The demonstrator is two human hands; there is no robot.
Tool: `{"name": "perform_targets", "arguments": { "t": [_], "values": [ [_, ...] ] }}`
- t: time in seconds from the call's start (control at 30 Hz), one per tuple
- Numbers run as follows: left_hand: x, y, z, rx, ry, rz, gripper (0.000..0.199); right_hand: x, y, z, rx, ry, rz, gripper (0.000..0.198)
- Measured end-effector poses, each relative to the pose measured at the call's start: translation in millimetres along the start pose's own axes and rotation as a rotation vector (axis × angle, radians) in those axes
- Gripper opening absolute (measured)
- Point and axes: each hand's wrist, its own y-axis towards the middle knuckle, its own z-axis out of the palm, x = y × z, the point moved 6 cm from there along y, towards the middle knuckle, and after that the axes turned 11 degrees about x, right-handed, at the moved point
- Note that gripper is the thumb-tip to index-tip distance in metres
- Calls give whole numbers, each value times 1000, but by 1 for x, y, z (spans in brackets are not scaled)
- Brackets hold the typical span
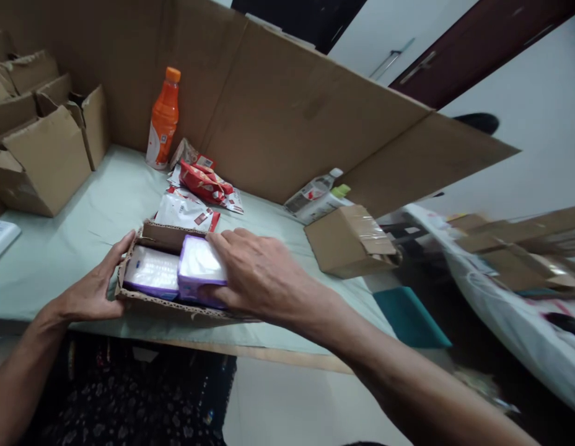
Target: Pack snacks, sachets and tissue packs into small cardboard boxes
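Note:
An open cardboard box [165, 236] stands near the front edge of the table. My left hand [93, 291] grips its left end, with thumb and fingers around the wall. Inside, on the left, lies a white and purple tissue pack [152, 270]. My right hand [254, 272] is closed on a second tissue pack [201, 261], which sits higher than the first and partly above the rim. The right hand and wrist hide the box's right end.
Behind the box lie red and white snack packets [206, 184] and an orange bottle [164, 121]. Empty cartons [50, 155] stand left. Right are a closed carton [347, 241], a clear bottle [313, 191] and a green-capped bottle [324, 204]. A cardboard screen [278, 105] lines the back.

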Motion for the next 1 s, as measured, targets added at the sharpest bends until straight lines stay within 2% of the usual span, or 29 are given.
{"name": "perform_targets", "arguments": {
  "t": [0.1, 0.2, 0.27, 0.33, 0.37, 0.43, 0.5, 0.57, 0.63, 0.7, 0.8, 0.87, 0.93, 1.0],
  "values": [
    [-1, -1, -2, -8, -16, 4, 122, -13, 3, 35, 6, 104, 36, 51],
    [-4, -1, -2, 7, -9, -12, 123, -20, 0, 54, -46, 133, -52, 71],
    [-5, -1, -2, 2, -7, -18, 121, -22, -3, 57, -78, 141, -136, 55],
    [-5, -2, -2, 4, -2, -17, 119, -24, -5, 59, -39, 141, -170, 27],
    [-5, -2, -1, 9, 8, -18, 117, -25, -6, 60, -9, 145, -185, 19],
    [-8, -4, 1, 11, 48, 2, 110, -27, -11, 58, -20, 210, -240, 21],
    [-16, -8, 0, -22, 106, 41, 98, -36, -19, 47, -200, 336, -258, 24],
    [-27, -12, -2, -89, 150, 81, 89, -55, -28, 34, -468, 454, -174, 26],
    [-38, -15, -6, -161, 155, 99, 80, -71, -31, 31, -639, 522, -76, 35],
    [-47, -14, -9, -217, 160, 95, 66, -77, -22, 38, -601, 593, -103, 44],
    [-56, -9, -11, -296, 217, 68, 47, -72, -8, 61, -408, 731, -274, 45],
    [-59, -7, -12, -362, 250, 35, 50, -67, -9, 77, -368, 794, -361, 48],
    [-62, -5, -14, -420, 268, 7, 59, -64, -17, 90, -382, 794, -405, 50],
    [-64, -1, -14, -401, 291, 8, 54, -60, -25, 99, -384, 727, -426, 54]
  ]
}}
